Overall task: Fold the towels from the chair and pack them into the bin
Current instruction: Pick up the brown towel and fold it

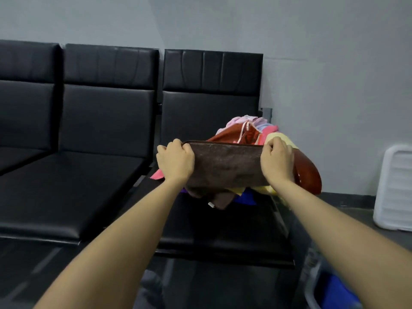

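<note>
Fingers of left hand (pixel 175 160) and right hand (pixel 277 161) curled over top edge of brown towel (pixel 226 165), gripping both ends. Long axis 9-to-3, taut between hands, above chair (pixel 223 224); pile (pixel 249 130) behind at 12. Bin (pixel 321 284) at 5, nearer right hand.

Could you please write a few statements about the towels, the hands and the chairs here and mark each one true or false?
1. Both hands grip the top edge of the brown towel. True: left hand, right hand.
2. The brown towel lies flat on the floor. False: it is held up over the towel pile.
3. The pile sits on the rightmost black chair. True.
4. The pile holds only brown towels. False: pink, yellow and blue ones show.
5. A white ribbed plastic piece stands at the right. True.
</note>
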The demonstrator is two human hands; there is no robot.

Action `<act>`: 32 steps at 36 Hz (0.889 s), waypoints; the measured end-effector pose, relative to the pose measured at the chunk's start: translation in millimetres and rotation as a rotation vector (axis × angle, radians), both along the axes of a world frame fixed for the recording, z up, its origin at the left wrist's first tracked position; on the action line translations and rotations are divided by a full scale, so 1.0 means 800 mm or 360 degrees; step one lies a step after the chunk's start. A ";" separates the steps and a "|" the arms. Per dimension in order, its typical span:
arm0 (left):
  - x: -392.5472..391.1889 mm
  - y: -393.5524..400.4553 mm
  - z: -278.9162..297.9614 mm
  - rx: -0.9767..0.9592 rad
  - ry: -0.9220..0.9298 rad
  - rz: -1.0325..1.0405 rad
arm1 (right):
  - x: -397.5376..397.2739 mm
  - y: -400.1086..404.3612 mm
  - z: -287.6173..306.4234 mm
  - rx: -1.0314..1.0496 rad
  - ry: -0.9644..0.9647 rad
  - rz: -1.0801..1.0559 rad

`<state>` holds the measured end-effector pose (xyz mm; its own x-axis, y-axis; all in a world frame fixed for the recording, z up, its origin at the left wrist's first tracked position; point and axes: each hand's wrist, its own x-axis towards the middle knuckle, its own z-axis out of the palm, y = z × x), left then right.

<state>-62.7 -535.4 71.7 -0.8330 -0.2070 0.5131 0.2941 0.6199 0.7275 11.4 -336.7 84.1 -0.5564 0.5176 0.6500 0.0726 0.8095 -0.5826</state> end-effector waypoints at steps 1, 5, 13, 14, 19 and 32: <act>0.004 -0.001 -0.009 -0.0042 -0.0033 0.0004 | 0.006 -0.002 -0.006 -0.0012 -0.0074 -0.0025; 0.006 -0.007 -0.036 -0.0151 -0.0231 -0.0016 | 0.015 -0.006 -0.023 -0.0040 -0.0388 -0.0102; -0.017 -0.013 -0.104 -0.0222 -0.0715 -0.0188 | -0.022 0.001 -0.096 -0.0139 -0.0821 -0.0035; -0.020 -0.013 -0.111 -0.0241 -0.0736 -0.0196 | -0.027 0.001 -0.103 -0.0104 -0.0873 -0.0044; -0.041 -0.007 -0.136 -0.0273 -0.0678 -0.0209 | -0.046 0.010 -0.134 -0.0031 -0.0918 0.0019; -0.092 0.012 -0.159 -0.0548 -0.0523 -0.0153 | -0.086 0.036 -0.172 0.0216 -0.0689 -0.0106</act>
